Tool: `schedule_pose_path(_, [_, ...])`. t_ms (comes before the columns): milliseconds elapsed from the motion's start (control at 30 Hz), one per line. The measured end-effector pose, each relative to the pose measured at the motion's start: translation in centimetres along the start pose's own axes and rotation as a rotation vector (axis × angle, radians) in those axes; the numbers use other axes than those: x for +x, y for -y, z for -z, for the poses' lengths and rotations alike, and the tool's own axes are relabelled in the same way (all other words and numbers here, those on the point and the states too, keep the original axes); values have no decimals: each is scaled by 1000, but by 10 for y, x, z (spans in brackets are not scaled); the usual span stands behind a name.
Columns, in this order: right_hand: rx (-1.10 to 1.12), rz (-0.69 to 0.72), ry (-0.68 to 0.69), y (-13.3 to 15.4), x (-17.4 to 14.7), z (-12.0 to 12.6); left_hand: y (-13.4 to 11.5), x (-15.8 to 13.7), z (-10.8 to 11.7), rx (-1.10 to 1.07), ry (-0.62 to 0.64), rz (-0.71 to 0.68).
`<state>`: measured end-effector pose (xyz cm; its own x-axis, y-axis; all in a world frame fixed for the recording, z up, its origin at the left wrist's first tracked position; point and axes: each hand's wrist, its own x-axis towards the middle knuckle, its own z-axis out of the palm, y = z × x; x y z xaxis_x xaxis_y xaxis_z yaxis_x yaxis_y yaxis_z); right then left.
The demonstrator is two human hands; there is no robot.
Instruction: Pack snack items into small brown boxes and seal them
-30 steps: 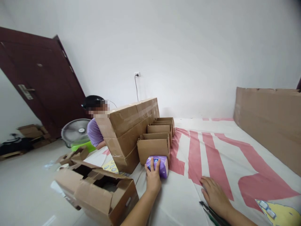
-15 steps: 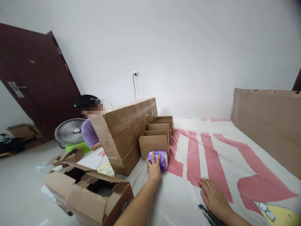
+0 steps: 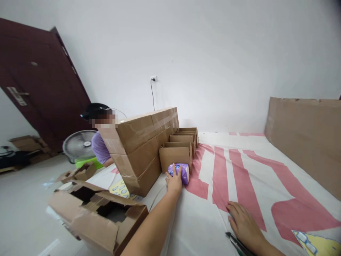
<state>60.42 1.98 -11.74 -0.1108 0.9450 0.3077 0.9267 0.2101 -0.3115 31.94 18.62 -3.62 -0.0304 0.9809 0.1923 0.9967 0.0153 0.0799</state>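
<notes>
My left hand (image 3: 174, 182) reaches forward and grips a purple soft pack (image 3: 180, 172) lying on the white and red sheet (image 3: 239, 185). The pack touches the front of the nearest small open carton (image 3: 176, 157), first in a row of several. My right hand (image 3: 243, 224) lies flat on the sheet near the bottom, fingers spread, holding nothing. A dark tool (image 3: 237, 244) lies just beside its wrist.
A wall of stacked taped cartons (image 3: 141, 142) stands left of the small ones. An opened torn carton (image 3: 96, 217) sits low at left. Behind the stack sits another person (image 3: 99, 140), with a fan (image 3: 78, 145) and a dark door (image 3: 39, 85). A cardboard sheet (image 3: 306, 135) lines the right side.
My left hand has pushed the purple pack farther away, up against the nearest small carton. My right hand has stayed on the sheet.
</notes>
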Motion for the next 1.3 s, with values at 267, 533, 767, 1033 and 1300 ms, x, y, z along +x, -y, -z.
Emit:
schedule_pose_path(267, [-74,54,-37,-4,0,-3,-9,2,32,106,170,-21])
schedule_pose_path(533, [-120,100,-72,-5,0,-3,5,5,131,131,451,-343])
schedule_pose_path(767, [-121,108,-115,-5,-2,-4,84,-40,235,102,751,-478])
schedule_pose_path(1033, [-148,157,-181,-8,-2,-6,179,-78,223,406,793,-377])
schedule_pose_path(1300, [-162,172,-201,-9,-3,-8,201,-86,204,166,677,-449])
